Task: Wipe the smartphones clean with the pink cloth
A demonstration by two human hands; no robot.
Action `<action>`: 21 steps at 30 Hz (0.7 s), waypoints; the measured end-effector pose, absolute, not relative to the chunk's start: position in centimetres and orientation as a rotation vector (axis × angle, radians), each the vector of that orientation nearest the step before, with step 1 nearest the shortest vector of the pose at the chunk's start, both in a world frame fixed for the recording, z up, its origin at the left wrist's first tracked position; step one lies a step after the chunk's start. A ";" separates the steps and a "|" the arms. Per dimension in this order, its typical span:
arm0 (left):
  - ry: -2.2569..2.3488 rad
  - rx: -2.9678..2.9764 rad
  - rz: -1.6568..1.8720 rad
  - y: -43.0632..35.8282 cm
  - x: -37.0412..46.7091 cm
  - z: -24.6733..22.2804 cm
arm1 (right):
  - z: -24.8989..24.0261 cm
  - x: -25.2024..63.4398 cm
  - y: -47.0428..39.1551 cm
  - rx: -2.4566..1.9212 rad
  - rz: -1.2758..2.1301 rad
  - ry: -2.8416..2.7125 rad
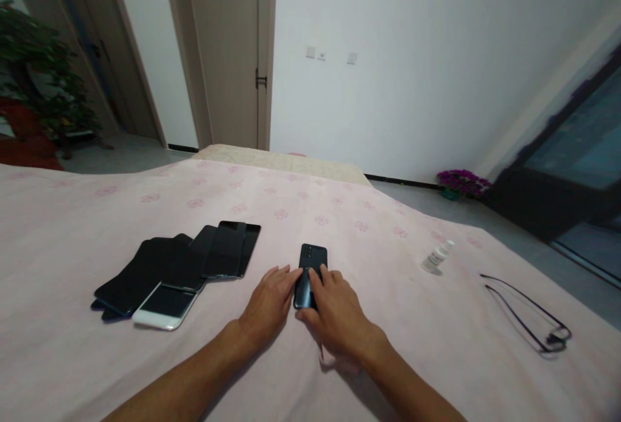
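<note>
A dark smartphone [314, 255] lies on the pink sheet with its back and camera block facing up. From its left side, my left hand [270, 299] grips the edge, its thumb at the phone's back. My right hand [336, 305] is closed over the right side, with fingers resting on the back and partly covering it. Below the right palm, a small pink fold [328, 358] shows; whether it is a cloth or part of the sheet, I cannot tell. To the left, several dark phones [145, 273] overlap in a pile, with a white-framed phone [167, 305] at the near end.
The pink flowered sheet [242, 357] covers a wide flat surface. On the right are a small white spray bottle [437, 257] and black-framed glasses [533, 315]. Beyond the far edge stand a door [223, 53], purple flowers [463, 181] and a green plant [39, 66].
</note>
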State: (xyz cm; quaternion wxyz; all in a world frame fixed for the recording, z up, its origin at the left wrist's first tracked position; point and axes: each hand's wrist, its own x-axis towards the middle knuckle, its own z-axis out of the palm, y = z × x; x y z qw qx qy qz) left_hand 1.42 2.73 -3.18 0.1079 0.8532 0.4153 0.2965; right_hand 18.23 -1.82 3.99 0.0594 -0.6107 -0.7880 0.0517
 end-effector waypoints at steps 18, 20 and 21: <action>1.169 2.492 1.009 3.3 1.3 -4.6 | 3.8 18.2 -0.9 -1.922 -0.118 -2.431; 1.173 2.514 1.007 3.4 1.3 -4.7 | 4.1 19.8 -0.6 -1.890 0.031 -2.321; 1.178 2.524 1.001 3.4 1.4 -4.7 | 4.1 20.6 -0.4 -1.874 0.095 -2.259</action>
